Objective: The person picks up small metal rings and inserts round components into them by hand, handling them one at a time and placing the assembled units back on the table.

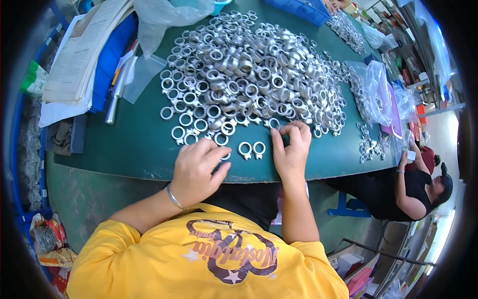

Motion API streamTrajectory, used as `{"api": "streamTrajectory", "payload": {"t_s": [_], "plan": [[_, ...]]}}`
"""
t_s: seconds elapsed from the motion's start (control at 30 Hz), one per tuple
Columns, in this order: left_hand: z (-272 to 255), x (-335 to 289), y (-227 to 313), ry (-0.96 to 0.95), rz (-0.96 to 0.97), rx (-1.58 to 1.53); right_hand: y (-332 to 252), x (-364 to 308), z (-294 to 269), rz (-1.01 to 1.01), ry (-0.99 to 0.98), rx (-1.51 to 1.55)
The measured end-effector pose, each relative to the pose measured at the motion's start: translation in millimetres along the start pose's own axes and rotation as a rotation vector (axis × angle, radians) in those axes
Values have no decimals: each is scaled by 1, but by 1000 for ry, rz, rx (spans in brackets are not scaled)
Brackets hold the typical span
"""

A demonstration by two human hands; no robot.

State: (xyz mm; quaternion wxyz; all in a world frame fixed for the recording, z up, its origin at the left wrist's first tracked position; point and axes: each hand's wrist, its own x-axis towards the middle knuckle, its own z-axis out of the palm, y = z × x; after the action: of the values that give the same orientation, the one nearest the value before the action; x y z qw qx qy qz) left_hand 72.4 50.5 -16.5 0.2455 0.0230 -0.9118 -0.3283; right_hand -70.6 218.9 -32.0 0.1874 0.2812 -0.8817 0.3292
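A big heap of silver metal ring fittings (249, 65) covers the dark green table (134, 144). My left hand (199, 169), a thin bracelet on its wrist, rests near the table's front edge with its fingers curled around one ring fitting (225, 156). My right hand (291, 147) is at the heap's near edge, its bent fingertips pinching another ring there. Two loose ring fittings (251, 148) lie side by side on the table between my hands. A row of single rings (186, 119) lies spread out left of the heap.
A stack of papers (79, 55) on a blue folder, a silver tube (113, 102) and clear plastic bags (159, 20) sit at the left. More bagged fittings (376, 92) lie at the right, where a seated person in black (413, 192) is. A blue bin (303, 10) stands at the far edge.
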Motion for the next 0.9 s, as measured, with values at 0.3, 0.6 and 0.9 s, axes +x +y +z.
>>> {"api": "streamTrajectory", "payload": {"t_s": [0.3, 0.6, 0.9], "plan": [[-19, 5, -5, -181, -116, -432, -1, -13, -15, 201, -118, 300], [-3, 44, 12, -868, -237, -857, 1, -1, -38, 52, -357, 146], [11, 32, -6, -943, -591, -1285, 2, -27, -36, 332, -159, 688]]}}
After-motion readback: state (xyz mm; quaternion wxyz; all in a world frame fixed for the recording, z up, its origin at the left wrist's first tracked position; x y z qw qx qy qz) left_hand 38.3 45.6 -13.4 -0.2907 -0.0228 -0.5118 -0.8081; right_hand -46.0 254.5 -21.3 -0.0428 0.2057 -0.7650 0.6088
